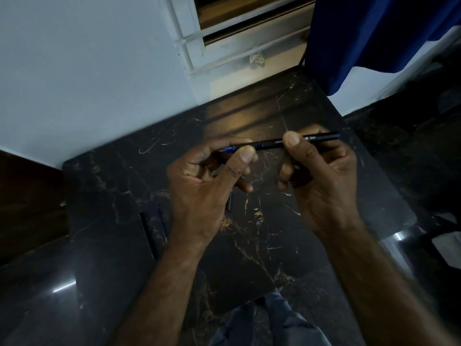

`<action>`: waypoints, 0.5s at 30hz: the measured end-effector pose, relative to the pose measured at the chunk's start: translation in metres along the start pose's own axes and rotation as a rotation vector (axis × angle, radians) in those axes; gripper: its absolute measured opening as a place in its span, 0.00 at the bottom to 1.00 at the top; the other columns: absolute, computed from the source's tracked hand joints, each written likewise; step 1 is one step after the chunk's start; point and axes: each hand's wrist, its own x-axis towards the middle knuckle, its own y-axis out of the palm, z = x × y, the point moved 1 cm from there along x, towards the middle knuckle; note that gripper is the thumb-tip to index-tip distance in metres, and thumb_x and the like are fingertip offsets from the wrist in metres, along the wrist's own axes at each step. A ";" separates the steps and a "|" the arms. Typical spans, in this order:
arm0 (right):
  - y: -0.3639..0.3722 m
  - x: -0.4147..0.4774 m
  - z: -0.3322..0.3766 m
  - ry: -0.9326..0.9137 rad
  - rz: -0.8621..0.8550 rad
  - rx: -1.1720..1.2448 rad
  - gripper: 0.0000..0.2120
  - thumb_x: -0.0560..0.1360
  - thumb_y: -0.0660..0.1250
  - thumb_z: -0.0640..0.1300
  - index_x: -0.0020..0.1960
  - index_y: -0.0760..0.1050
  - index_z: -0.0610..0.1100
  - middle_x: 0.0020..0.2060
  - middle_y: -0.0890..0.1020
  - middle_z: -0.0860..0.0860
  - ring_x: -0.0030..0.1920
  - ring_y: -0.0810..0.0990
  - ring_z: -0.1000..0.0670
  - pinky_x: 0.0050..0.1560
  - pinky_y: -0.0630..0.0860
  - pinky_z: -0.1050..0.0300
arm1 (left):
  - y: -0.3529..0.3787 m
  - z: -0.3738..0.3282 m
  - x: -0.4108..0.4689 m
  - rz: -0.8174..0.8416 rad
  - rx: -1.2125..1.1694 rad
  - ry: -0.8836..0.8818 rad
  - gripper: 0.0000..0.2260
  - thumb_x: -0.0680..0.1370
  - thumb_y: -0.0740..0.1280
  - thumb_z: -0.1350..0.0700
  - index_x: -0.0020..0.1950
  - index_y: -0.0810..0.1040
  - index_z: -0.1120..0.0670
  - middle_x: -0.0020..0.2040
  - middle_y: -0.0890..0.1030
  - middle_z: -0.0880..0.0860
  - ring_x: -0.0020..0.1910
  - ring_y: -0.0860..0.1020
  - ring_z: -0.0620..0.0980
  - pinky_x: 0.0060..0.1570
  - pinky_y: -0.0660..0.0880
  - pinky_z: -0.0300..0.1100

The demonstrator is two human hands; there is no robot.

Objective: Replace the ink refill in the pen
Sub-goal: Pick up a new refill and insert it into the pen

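A dark pen (pixel 272 143) with white lettering is held level above the black marble table (pixel 262 236). My left hand (pixel 212 181) pinches its front grip end, where a blue part shows near the tip. My right hand (pixel 321 176) grips the barrel with thumb on top. On the table left of my left wrist lie a thin blue refill (pixel 161 222) and a dark pen part (pixel 147 233). Another thin piece (pixel 229 201) peeks out below my left palm; I cannot tell what it is.
The table stands against a pale wall (pixel 87 71) under a white window frame (pixel 224 46). A blue curtain (pixel 361 41) hangs at the far right corner. The glossy dark floor (pixel 37 295) surrounds the table. My knee in blue-grey cloth (pixel 269 325) is below the near edge.
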 end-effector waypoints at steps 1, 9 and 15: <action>0.000 0.000 -0.002 0.004 -0.010 -0.005 0.07 0.78 0.71 0.41 0.42 0.77 0.41 0.30 0.77 0.50 0.27 0.75 0.51 0.26 0.72 0.55 | 0.002 0.000 0.000 0.007 0.001 0.007 0.07 0.78 0.74 0.62 0.55 0.84 0.58 0.44 0.87 0.56 0.38 0.83 0.50 0.32 0.81 0.43; -0.003 -0.003 0.003 0.003 0.075 0.031 0.07 0.77 0.69 0.38 0.51 0.77 0.34 0.33 0.78 0.45 0.31 0.78 0.49 0.29 0.73 0.54 | 0.003 -0.002 0.000 -0.005 0.034 0.011 0.09 0.77 0.74 0.60 0.55 0.84 0.60 0.43 0.86 0.60 0.37 0.83 0.51 0.32 0.81 0.43; -0.001 -0.003 -0.002 0.031 -0.025 -0.017 0.08 0.79 0.71 0.42 0.43 0.80 0.38 0.31 0.80 0.47 0.24 0.75 0.50 0.25 0.70 0.56 | 0.001 0.001 -0.001 0.025 0.057 0.016 0.09 0.78 0.75 0.61 0.57 0.84 0.58 0.46 0.86 0.61 0.39 0.84 0.51 0.33 0.82 0.44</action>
